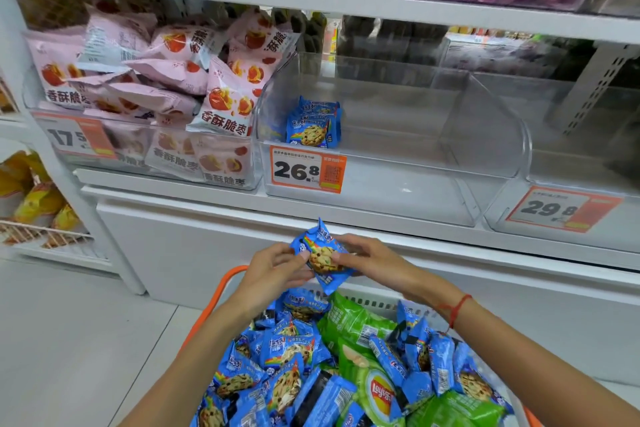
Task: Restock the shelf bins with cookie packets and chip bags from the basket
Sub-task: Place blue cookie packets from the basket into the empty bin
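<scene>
Both hands are up in front of the shelf, sharing one blue cookie packet (322, 255) just above the far rim of the basket (221, 288). Left hand (277, 265) pinches the packet's left edge, thumb lying across the front; right hand (369, 258) pinches the right edge with curled fingertips. So both grips are pressed onto the same packet, which sits tilted, one corner pointing up at the shelf lip. There's a red string (455, 308) around the right wrist. Both forearms come in from the bottom corners and angle toward each other over the basket.

The basket is orange-rimmed and piled with more blue cookie packets (287, 354) mixed with green chip bags (377, 388), heaped right up to the rim.

Room-wise: the middle clear bin (398, 184) straight ahead is mostly bare, with just a small stack of cookie packets (313, 126) leaning at its left wall, behind the 26.8 price tag (306, 168). Its front lip is low and the top is open. A curved clear divider (485, 135) separates it from the right bin (568, 163), tagged 29.8. The left bin (145, 121) is stuffed with pink snack bags, a few poking over the edge. The shelf board above (311, 0) overhangs the bins.
</scene>
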Tool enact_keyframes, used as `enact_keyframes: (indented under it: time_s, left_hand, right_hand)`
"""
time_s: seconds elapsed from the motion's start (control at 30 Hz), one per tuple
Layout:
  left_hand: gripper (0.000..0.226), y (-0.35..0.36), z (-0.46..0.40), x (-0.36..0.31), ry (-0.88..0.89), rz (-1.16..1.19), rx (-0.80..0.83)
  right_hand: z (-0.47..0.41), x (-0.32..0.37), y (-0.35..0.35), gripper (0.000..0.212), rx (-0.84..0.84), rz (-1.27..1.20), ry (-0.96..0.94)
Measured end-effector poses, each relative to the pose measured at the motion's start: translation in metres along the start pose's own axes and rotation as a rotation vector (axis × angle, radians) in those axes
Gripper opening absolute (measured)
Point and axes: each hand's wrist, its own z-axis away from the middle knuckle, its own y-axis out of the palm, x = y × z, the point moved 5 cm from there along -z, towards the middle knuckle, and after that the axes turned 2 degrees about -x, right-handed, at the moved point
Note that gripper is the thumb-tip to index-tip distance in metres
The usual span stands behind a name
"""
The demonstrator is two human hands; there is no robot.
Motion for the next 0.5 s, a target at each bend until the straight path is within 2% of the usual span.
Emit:
enact_keyframes:
  time_s: [0.13,0.23,0.4,0.5]
  left_hand:
    - [0.024,-0.005,0.009,-0.025,0.134,-0.076,-0.012]
    - [0.031,-0.013,0.019,-0.053,0.322,-0.219,-0.083]
    - [0.031,-0.018,0.022,-0.105,0.542,-0.193,-0.163]
    - [0.039,-0.031,0.014,-0.14,0.663,-0.324,-0.274]
  right_hand:
    - [0.009,0.031,-0.012,0.033,0.02,0.202,-0.15]
    - [0.015,0.064,-0.022,0.029,0.049,0.273,-0.233]
    - [0.021,0.124,-0.045,0.032,-0.075,0.297,-0.384]
    - [0.021,0.158,-0.059,0.024,-0.151,0.258,-0.493]
